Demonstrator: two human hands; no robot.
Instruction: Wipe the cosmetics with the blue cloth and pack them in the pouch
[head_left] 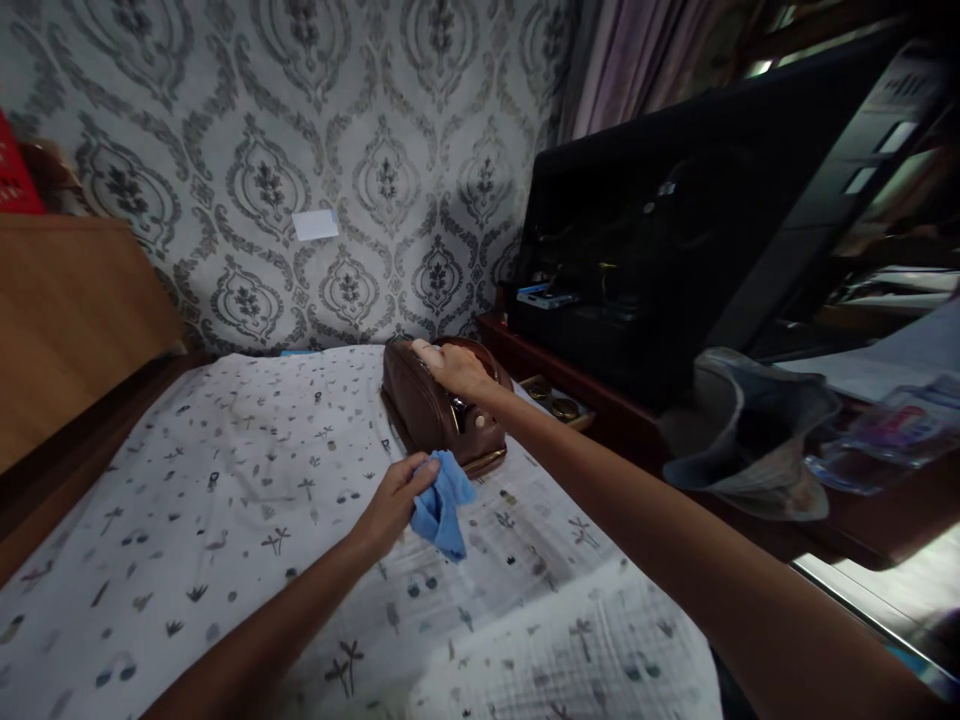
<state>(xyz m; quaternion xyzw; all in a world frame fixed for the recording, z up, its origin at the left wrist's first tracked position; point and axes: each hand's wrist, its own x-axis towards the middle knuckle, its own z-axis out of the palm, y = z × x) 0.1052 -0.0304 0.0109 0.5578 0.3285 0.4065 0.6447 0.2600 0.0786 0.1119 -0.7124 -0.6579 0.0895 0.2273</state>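
A brown leather bag point(424, 410) lies on a bed covered by a white patterned sheet point(225, 500), near the far right corner. My right hand point(454, 367) rests on top of the bag, fingers curled over its upper edge. My left hand point(396, 500) is closed on a blue cloth point(444, 508), held just in front of the bag's near end, a little above the sheet.
A patterned wallpaper wall point(337, 150) stands behind the bed. A wooden headboard point(67, 320) is at the left. To the right is a dark wooden table point(600, 400) with a black open case point(675, 240), a grey cloth item point(750, 430) and a clear plastic pack point(892, 430).
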